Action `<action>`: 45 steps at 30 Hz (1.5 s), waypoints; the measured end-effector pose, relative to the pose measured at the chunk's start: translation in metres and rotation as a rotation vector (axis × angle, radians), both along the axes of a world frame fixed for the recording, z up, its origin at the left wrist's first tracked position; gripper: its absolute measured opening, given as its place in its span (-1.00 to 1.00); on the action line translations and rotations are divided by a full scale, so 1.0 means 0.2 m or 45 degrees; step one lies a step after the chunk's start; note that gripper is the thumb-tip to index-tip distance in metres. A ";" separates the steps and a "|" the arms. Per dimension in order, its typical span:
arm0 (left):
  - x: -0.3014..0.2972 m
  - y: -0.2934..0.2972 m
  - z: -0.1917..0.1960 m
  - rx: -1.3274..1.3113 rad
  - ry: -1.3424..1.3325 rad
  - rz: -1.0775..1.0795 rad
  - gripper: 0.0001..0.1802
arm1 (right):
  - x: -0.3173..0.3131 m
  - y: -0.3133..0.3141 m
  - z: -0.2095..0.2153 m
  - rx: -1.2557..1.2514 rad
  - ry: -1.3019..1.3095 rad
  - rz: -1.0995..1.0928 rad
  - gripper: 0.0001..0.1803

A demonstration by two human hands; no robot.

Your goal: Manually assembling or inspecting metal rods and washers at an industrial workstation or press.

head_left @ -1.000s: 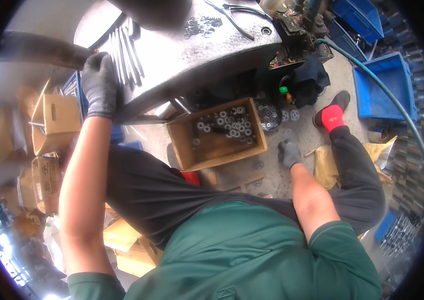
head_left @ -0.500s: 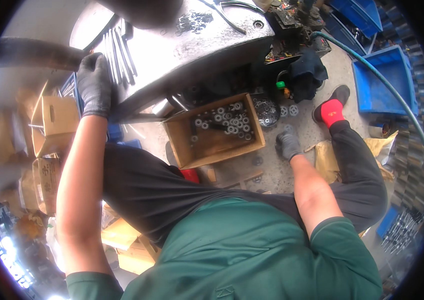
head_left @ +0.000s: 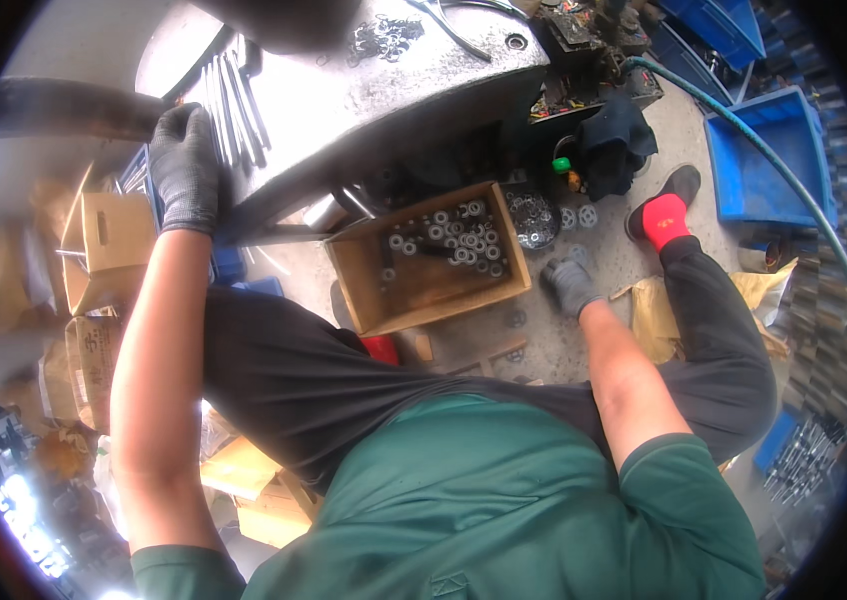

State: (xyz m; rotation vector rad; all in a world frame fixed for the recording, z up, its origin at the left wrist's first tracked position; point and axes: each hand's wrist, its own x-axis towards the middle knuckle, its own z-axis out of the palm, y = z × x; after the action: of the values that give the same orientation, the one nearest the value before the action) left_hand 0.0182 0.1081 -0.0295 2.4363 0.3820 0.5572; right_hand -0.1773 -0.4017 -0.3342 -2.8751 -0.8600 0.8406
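My left hand [head_left: 185, 170], in a grey knit glove, is closed at the left edge of a metal table [head_left: 319, 115]. Its fingertips are turned out of sight, so what they hold, if anything, is hidden. Right beside it lie several slim metal rods [head_left: 234, 110]. My right hand [head_left: 571, 284], gloved in the same grey, is low over the floor with curled fingers, just right of an open cardboard box [head_left: 374, 315]. Several small ring-shaped metal parts [head_left: 469, 240] lie in that box. Close beyond the right fingers are round toothed-looking discs [head_left: 578, 217] on the floor.
A round tray [head_left: 534, 218] of small metal parts stands against the box. Blue bins [head_left: 769, 160] and a green hose [head_left: 769, 155] are at the right. Small dark pieces [head_left: 384, 40] lie on the table. Another cardboard box [head_left: 119, 240] stands left.
My right hand has shifted slightly left, toward the cardboard box. My left hand stays at the table edge, nearly unmoved.
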 end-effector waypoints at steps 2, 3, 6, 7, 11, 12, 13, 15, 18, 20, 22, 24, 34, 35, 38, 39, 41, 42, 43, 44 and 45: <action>0.00 -0.02 0.00 -0.017 0.000 -0.005 -0.54 | -0.02 -0.03 -0.12 0.005 -0.016 0.016 -0.65; 0.00 -0.02 0.00 -0.031 0.000 -0.002 -0.54 | -0.02 -0.02 -0.13 0.015 -0.033 0.040 -0.68; 0.00 0.00 0.00 -0.025 -0.014 -0.010 -0.54 | -0.02 0.00 -0.14 -0.046 -0.064 0.074 -0.73; 0.00 0.00 0.00 -0.024 -0.014 -0.010 -0.54 | -0.03 0.00 -0.14 -0.045 -0.063 0.075 -0.73; 0.01 -0.01 0.00 -0.008 0.019 0.006 -0.53 | -0.09 -0.02 -0.24 0.014 -0.069 -0.095 -0.76; 0.00 -0.01 0.01 0.014 0.023 0.012 -0.53 | -0.08 -0.02 -0.24 0.026 -0.071 -0.123 -0.77; 0.00 -0.01 0.00 0.014 0.020 0.016 -0.53 | -0.08 -0.02 -0.23 0.027 -0.074 -0.120 -0.77; 0.00 -0.01 0.00 -0.068 -0.001 0.002 -0.52 | -0.09 -0.02 -0.20 0.055 -0.036 -0.097 -0.75; -0.01 -0.02 0.00 -0.013 -0.018 0.003 -0.52 | -0.07 -0.01 -0.15 0.013 -0.055 -0.040 -0.75; 0.00 -0.01 -0.01 -0.006 -0.025 0.003 -0.52 | -0.07 -0.01 -0.17 0.020 -0.020 -0.093 -0.75; 0.00 -0.01 -0.01 0.002 -0.033 0.003 -0.52 | -0.06 -0.01 -0.17 0.028 0.014 -0.146 -0.75; 0.00 -0.01 -0.02 0.027 -0.047 -0.010 -0.52 | -0.07 0.00 -0.15 0.038 0.022 -0.286 -0.77; -0.01 -0.02 0.00 0.028 -0.037 0.003 -0.53 | -0.05 -0.05 -0.04 0.008 0.014 -0.205 -0.71; -0.01 -0.01 0.00 0.039 -0.027 0.009 -0.53 | -0.06 -0.03 -0.02 0.104 0.069 -0.331 -0.71; -0.01 -0.03 0.01 0.046 -0.014 0.005 -0.53 | -0.09 -0.01 -0.08 0.140 0.104 -0.467 -0.71; -0.01 -0.03 0.01 0.045 -0.008 0.001 -0.53 | -0.09 0.00 -0.10 0.082 0.085 -0.474 -0.72; -0.01 -0.04 0.01 0.035 -0.012 -0.001 -0.52 | -0.09 0.01 -0.13 0.071 0.073 -0.500 -0.74; -0.02 -0.04 0.02 0.025 -0.014 0.000 -0.52 | -0.09 0.02 -0.13 0.059 0.063 -0.523 -0.75; -0.02 -0.04 0.02 0.026 -0.014 -0.001 -0.52 | -0.10 0.02 -0.15 0.060 0.063 -0.524 -0.75; -0.02 -0.04 0.02 0.011 -0.011 0.009 -0.52 | -0.11 0.03 -0.18 0.041 0.042 -0.527 -0.76; -0.02 -0.06 0.03 -0.006 -0.007 0.016 -0.52 | -0.11 0.04 -0.20 0.020 0.021 -0.532 -0.75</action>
State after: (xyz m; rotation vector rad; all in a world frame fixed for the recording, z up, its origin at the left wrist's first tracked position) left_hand 0.0138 0.0962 -0.0232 2.4292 0.3964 0.5678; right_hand -0.1994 -0.3942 -0.3732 -2.8673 -0.2416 0.7989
